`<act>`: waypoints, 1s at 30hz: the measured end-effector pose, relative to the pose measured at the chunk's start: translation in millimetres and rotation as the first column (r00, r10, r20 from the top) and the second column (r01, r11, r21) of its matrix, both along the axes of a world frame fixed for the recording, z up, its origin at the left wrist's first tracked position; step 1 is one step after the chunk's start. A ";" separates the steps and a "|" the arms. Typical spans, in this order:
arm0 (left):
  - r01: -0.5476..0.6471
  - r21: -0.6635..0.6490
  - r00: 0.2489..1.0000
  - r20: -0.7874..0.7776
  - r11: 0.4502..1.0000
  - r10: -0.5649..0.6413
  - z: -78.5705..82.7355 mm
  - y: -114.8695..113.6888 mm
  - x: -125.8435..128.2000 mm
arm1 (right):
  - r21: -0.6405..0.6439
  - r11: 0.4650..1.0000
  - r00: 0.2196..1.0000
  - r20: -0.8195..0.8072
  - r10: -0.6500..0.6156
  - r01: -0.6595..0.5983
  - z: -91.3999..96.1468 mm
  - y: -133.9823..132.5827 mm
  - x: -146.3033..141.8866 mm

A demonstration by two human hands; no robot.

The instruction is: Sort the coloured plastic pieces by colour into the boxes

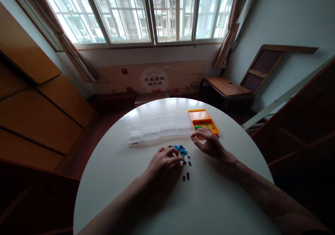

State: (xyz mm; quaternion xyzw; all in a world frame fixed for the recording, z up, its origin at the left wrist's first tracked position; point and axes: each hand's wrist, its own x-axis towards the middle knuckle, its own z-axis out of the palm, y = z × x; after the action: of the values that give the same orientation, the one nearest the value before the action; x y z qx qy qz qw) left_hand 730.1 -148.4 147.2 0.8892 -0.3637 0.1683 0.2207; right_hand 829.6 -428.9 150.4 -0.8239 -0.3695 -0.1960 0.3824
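Small bricks under two hands on a round white bench

At the lower centre of the frame, two dark bricks are set apart on the white bench. Just beyond them, a few loose pieces are scattered near the fingertips of the left hand. That hand is lowered over the near left side of a pile of blue bricks, at the centre of the frame, with its fingers curled and the gap to the thumb kept narrow; whether a piece is pinched there cannot be told.

Right of the pile, the right hand is held palm down in front of an orange box, its near edge partly covered by the fingers. Thumb and forefinger are brought near each other; whether anything is gripped cannot be told. Green pieces are gathered inside the box, with others spread singly, and its lid is laid back.

To the left of the box, a clear compartment tray is placed across the bench. Farther off, a low wooden table is seen at right, a printed panel at upper centre, and barred windows along the top.
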 end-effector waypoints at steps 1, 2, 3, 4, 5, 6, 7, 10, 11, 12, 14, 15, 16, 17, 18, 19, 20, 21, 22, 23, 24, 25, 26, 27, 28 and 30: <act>0.008 0.011 1.000 0.000 1.000 -0.008 -0.5 -0.1 0.5 | -0.002 1.000 1.000 0.000 0.014 -0.014 -0.2 1.2 -1.3; 0.010 0.017 1.000 0.001 1.000 -0.010 -0.9 -0.3 0.7 | -0.001 1.000 1.000 -0.002 0.026 -0.026 -0.4 2.0 -2.3; 0.007 0.022 1.000 0.000 1.000 -0.007 -1.0 -0.6 0.5 | 0.001 0.999 0.999 -0.005 0.036 -0.036 -0.4 2.3 -2.8; -0.002 0.025 1.000 -0.002 1.000 0.002 -0.9 -0.8 0.2 | 0.005 0.999 0.999 -0.009 0.041 -0.041 -0.4 2.3 -3.0; -0.011 0.028 1.000 -0.005 1.000 0.012 -0.6 -1.0 -0.3 | 0.009 0.999 0.999 -0.012 0.043 -0.043 -0.3 2.0 -3.0; -0.020 0.031 1.000 -0.008 0.999 0.020 -0.3 -1.2 -0.9 | 0.010 0.999 0.999 -0.014 0.046 -0.046 -0.2 1.6 -2.8; -0.027 0.034 1.000 -0.014 0.999 0.027 0.1 -1.3 -1.4 | 0.011 0.999 0.999 -0.015 0.048 -0.048 0.0 1.2 -2.6; -0.039 0.029 0.999 -0.031 0.999 0.040 1.1 -1.8 -2.6 | 0.016 0.998 0.998 -0.011 0.056 -0.056 0.0 0.7 -1.8; -0.044 0.021 0.998 -0.038 0.999 0.045 1.4 -2.1 -2.9 | 0.017 0.998 0.998 -0.008 0.062 -0.062 -0.1 0.8 -1.6; -0.050 0.013 0.998 -0.044 0.999 0.050 1.9 -2.5 -3.2 | 0.020 0.998 0.998 -0.006 0.067 -0.066 -0.2 1.0 -1.6; -0.066 -0.006 0.996 -0.051 0.998 0.066 3.5 -3.6 -4.0 | 0.023 0.997 0.997 -0.002 0.079 -0.079 -0.1 1.5 -1.8; -0.074 -0.012 0.996 -0.052 0.997 0.073 4.6 -4.1 -4.4 | 0.024 0.996 0.996 0.000 0.084 -0.084 0.0 1.7 -2.0; -0.078 -0.015 0.996 -0.049 0.997 0.077 5.7 -4.6 -4.8 | 0.026 0.996 0.996 0.001 0.087 -0.087 0.3 1.8 -2.2; -0.081 -0.016 0.996 -0.046 0.997 0.080 6.8 -4.9 -5.1 | 0.024 0.996 0.996 -0.001 0.088 -0.088 0.7 1.9 -2.5; -0.081 -0.017 0.996 -0.041 0.997 0.080 7.8 -5.2 -5.3 | 0.023 0.996 0.996 -0.001 0.089 -0.089 1.2 1.9 -2.9; -0.079 -0.018 0.996 -0.036 0.997 0.078 8.5 -5.4 -5.5 | 0.020 0.996 0.996 -0.002 0.091 -0.091 1.7 2.0 -3.3; -0.076 -0.020 0.997 -0.033 0.997 0.075 8.9 -5.4 -5.6 | 0.020 0.996 0.996 -0.001 0.092 -0.092 2.3 2.1 -3.7; -0.074 -0.024 0.997 -0.031 0.997 0.074 9.0 -5.4 -5.7 | 0.017 0.995 0.995 0.002 0.095 -0.095 3.0 2.2 -4.1; -0.075 -0.029 0.997 -0.029 0.997 0.074 8.9 -5.4 -5.6 | 0.015 0.995 0.995 0.007 0.100 -0.100 3.8 2.5 -4.6; -0.080 -0.033 0.996 -0.029 0.996 0.079 8.6 -5.3 -5.6 | 0.012 0.994 0.994 0.013 0.107 -0.107 4.8 2.8 -5.2; -0.089 -0.039 0.996 -0.028 0.995 0.088 8.3 -5.3 -5.4 | 0.008 0.993 0.993 0.019 0.116 -0.116 5.9 3.3 -5.9; -0.104 -0.048 0.994 -0.026 0.993 0.103 8.0 -5.2 -5.2 | -0.001 0.992 0.991 0.025 0.129 -0.129 7.1 3.8 -6.8; -0.120 -0.063 0.993 -0.023 0.991 0.118 7.8 -5.1 -4.8 | -0.011 0.989 0.988 0.034 0.149 -0.149 8.5 4.5 -7.8; -0.134 -0.084 0.991 -0.021 0.987 0.132 7.8 -4.9 -4.4 | -0.023 0.984 0.983 0.046 0.176 -0.175 10.0 5.2 -9.1; -0.145 -0.111 0.989 -0.022 0.983 0.143 8.0 -4.7 -3.8 | -0.036 0.978 0.976 0.060 0.207 -0.205 11.6 6.1 -10.6; -0.157 -0.175 0.987 -0.044 0.972 0.152 9.0 -3.8 -2.6 | -0.064 0.960 0.957 0.092 0.276 -0.271 14.9 8.6 -14.5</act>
State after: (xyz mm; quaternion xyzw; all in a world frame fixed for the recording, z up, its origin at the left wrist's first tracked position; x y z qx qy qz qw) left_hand 727.5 -152.2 156.2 0.8940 -0.2736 0.2034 0.2909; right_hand 815.1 -420.3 165.4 -0.7634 -0.5037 -0.1728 0.3656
